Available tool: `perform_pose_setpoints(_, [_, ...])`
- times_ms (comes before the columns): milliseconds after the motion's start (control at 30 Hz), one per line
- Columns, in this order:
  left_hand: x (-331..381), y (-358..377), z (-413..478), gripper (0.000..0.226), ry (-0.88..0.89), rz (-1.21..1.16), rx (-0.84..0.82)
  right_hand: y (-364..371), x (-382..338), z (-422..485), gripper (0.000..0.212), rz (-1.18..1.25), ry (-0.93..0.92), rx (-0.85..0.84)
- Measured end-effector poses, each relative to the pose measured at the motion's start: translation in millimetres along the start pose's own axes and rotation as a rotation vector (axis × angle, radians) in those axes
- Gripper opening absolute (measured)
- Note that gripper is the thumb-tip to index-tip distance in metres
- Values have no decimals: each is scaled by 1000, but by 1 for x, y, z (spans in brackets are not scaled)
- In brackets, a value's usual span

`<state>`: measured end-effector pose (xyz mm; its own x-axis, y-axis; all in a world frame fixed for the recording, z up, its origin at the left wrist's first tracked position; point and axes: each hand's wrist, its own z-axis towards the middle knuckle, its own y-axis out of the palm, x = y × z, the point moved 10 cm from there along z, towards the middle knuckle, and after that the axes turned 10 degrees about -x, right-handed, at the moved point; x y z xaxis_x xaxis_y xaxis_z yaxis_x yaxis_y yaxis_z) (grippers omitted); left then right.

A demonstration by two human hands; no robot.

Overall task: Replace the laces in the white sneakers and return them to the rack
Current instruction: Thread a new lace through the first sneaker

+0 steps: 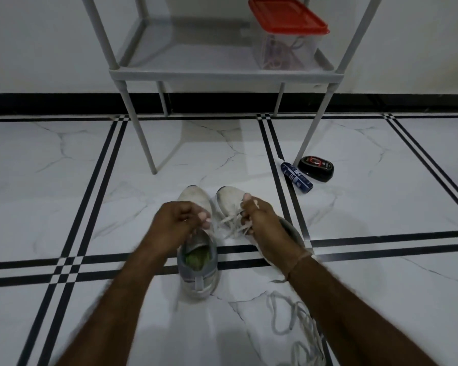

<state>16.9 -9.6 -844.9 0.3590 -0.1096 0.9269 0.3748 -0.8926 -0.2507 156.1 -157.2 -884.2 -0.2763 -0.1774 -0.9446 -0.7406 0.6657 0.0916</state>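
Observation:
Two white sneakers stand side by side on the tiled floor, toes pointing away from me. The left sneaker (198, 262) has a grey collar and a green insole. The right sneaker (229, 202) is partly laced with a white lace (233, 224). My left hand (176, 221) is curled above the left sneaker's tongue and pinches a lace end. My right hand (263, 225) lies over the right sneaker and grips the lace near the eyelets. A loose pile of grey-white laces (298, 328) lies on the floor under my right forearm.
A grey rack (217, 72) stands ahead against the wall; its low shelf holds a clear box with a red lid (286, 35) containing coloured laces. A blue tube (296, 178) and a black shoe-polish sponge (316, 165) lie by the rack's right front leg.

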Motion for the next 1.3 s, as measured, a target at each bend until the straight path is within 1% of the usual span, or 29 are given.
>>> perform_pose_setpoints(33, [7, 15, 5, 13, 36, 25, -42, 5, 10, 5, 31, -121, 43, -34])
perform_pose_setpoints(67, [13, 24, 9, 15, 73, 59, -47, 9, 19, 8, 28, -258, 80, -67])
perform_pose_setpoints(100, [17, 27, 13, 14, 97, 93, -27, 11, 26, 8, 32, -386, 95, -86])
perform_pose_setpoints(133, [19, 29, 16, 10, 110, 117, -7, 10, 24, 5, 39, -463, 74, -79])
perform_pose_setpoints(167, [22, 31, 18, 6, 111, 124, -5, 7, 14, 1, 39, -496, 13, -45])
perform_pose_setpoints(233, [26, 37, 24, 12, 111, 121, -47, 1, -14, -10, 29, -493, -183, 43])
perform_pose_setpoints(267, [29, 39, 27, 15, 116, 114, -72, 3, -23, -16, 26, -420, -259, 30])
perform_pose_setpoints(300, [28, 37, 30, 18, 118, 92, -83, 12, -26, -17, 26, -303, -262, -33])
perform_pose_setpoints(333, [28, 34, 31, 21, 119, 75, -78, 24, -25, -18, 26, -161, -216, -125])
perform_pose_setpoints(367, [25, 30, 32, 23, 114, 61, -59, 35, -21, -18, 26, -98, -163, -187])
perform_pose_setpoints(400, [22, 27, 32, 24, 99, 43, -42, 41, -20, -18, 25, -86, -146, -219])
perform_pose_setpoints(433, [17, 25, 33, 24, 77, 15, -34, 38, -19, -16, 22, -150, -160, -201])
perform_pose_setpoints(500, [6, 22, 33, 24, 28, 22, -39, 20, -18, -10, 17, -270, -223, -105])
perform_pose_setpoints(600, [-12, 2, 33, 22, -14, 144, -38, -13, -20, 0, 16, -402, -245, 42])
perform_pose_setpoints(667, [-23, -10, 30, 23, -31, 116, -12, -22, -21, 9, 15, -447, -232, 64])
perform_pose_setpoints(733, [-29, -15, 29, 20, -52, 66, 53, -27, -18, 17, 12, -515, -213, 92])
perform_pose_setpoints(800, [-31, -16, 28, 15, -74, 25, 121, -21, -19, 19, 7, -651, -232, 103])
perform_pose_setpoints(833, [-30, -14, 29, 16, -73, 17, 136, -11, -22, 17, 19, -705, -269, 70])
perform_pose_setpoints(867, [-28, -10, 30, 18, -57, 32, 132, 2, -21, 15, 31, -700, -323, 0])
perform_pose_setpoints(900, [-26, -7, 33, 18, -33, 64, 124, 20, -18, 12, 38, -655, -351, -85])
perform_pose_setpoints(933, [-22, -5, 34, 17, -7, 97, 121, 36, -12, 11, 38, -565, -349, -161])
perform_pose_setpoints(967, [-19, -3, 35, 16, 18, 111, 124, 49, -7, 10, 36, -469, -325, -202])
perform_pose_setpoints(1033, [-15, -3, 37, 8, 39, 96, 139, 57, 3, 17, 27, -326, -290, -168])
perform_pose_setpoints(1100, [-14, -4, 37, 9, 46, 92, 167, 55, 8, 25, 17, -304, -286, -112])
perform_pose_setpoints(1167, [-21, -14, 34, 21, 46, 206, 246, 53, 9, 30, 7, -353, -299, -94])
perform_pose_setpoints(1233, [-36, -28, 28, 31, 18, 365, 330, 58, 15, 32, 8, -418, -290, -84])
perform_pose_setpoints(1300, [-57, -26, 25, 33, -46, 342, 293, 66, 22, 30, 11, -530, -302, -84])
